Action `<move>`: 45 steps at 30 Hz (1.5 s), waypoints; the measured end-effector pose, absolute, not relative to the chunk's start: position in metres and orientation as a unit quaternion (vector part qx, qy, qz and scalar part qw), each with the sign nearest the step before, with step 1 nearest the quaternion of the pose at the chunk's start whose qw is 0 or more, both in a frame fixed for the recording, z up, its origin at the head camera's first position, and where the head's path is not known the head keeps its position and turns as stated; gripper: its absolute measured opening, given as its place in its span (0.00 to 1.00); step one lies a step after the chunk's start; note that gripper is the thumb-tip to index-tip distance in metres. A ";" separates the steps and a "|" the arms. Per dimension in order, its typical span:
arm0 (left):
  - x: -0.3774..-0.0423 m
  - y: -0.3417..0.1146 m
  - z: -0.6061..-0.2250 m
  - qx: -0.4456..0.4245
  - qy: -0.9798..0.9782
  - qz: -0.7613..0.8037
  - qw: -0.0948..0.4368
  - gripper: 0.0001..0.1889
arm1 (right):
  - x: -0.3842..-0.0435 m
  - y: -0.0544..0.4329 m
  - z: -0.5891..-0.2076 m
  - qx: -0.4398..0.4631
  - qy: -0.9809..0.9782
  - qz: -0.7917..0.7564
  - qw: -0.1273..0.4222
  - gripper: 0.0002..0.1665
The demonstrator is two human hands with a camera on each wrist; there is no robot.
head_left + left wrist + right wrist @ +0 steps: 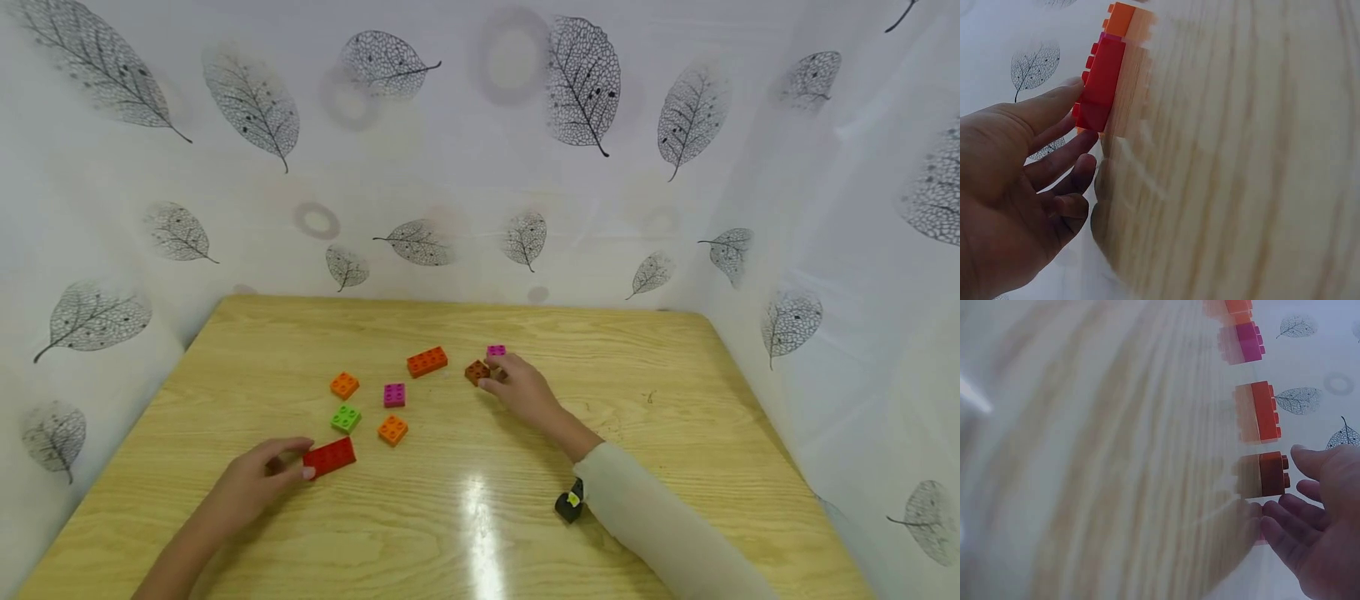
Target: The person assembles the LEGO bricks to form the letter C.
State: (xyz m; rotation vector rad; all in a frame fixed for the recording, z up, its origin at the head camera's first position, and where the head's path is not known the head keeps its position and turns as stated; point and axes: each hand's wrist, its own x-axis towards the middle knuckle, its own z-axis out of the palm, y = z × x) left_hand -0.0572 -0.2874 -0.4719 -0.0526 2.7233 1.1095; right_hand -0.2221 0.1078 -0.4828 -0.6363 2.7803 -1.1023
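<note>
In the head view my left hand [258, 479] is at the near left, pinching the left end of a long red building brick [330, 457] between thumb and finger. The left wrist view shows the red brick [1100, 84] lying flat on the table, studs up, with the thumb against its side. Farther off, my right hand [525, 392] reaches to a small brown brick [477, 372]. Its thumb and fingers stand spread around the brown brick [1272, 474], with a gap visible at the thumb. A magenta brick [496, 351] lies just beyond those fingers, partly hidden.
Between the hands lie a long orange-red brick [427, 362], another magenta brick [394, 395], a green brick [346, 418] and two orange bricks, one nearer [392, 430] and one farther [344, 385]. A small black object [569, 505] shows by the right sleeve. A leaf-patterned curtain [465, 167] surrounds the wooden table [675, 375].
</note>
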 end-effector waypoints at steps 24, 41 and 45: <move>-0.054 -0.288 -0.473 -0.014 0.922 0.373 0.105 0.28 | -0.229 0.095 -0.485 -0.192 0.931 -0.309 0.035 0.27; -0.054 -0.286 -0.473 -0.019 0.918 0.376 0.126 0.28 | -0.229 0.095 -0.486 -0.204 0.939 -0.276 0.022 0.25; -0.054 -0.284 -0.473 -0.019 0.915 0.383 0.124 0.28 | -0.228 0.097 -0.485 -0.213 0.934 -0.285 0.028 0.23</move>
